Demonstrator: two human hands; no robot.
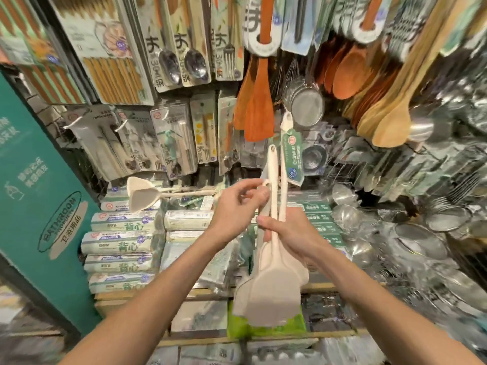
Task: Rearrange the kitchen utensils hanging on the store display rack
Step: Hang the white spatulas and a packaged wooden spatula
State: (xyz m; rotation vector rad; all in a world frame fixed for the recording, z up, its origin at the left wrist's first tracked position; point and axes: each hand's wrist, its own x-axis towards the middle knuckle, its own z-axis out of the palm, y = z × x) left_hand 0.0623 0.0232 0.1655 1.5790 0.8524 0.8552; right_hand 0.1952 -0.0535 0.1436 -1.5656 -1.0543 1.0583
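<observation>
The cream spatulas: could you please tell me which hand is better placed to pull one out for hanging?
Probably the left. The left hand pinches the looped handle end of one of the cream spatulas, free to draw it out; the right hand grips the whole bundle mid-handle, steadying it.

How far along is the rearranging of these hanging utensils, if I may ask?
Seemingly done: two cream flat-bladed spatulas lie at the left above the stacked packs. In hand: the right hand grips a bunch of matching cream spatulas, handles up, while the left hand pinches one handle's loop. Left: that whole bunch is not yet hung.
</observation>
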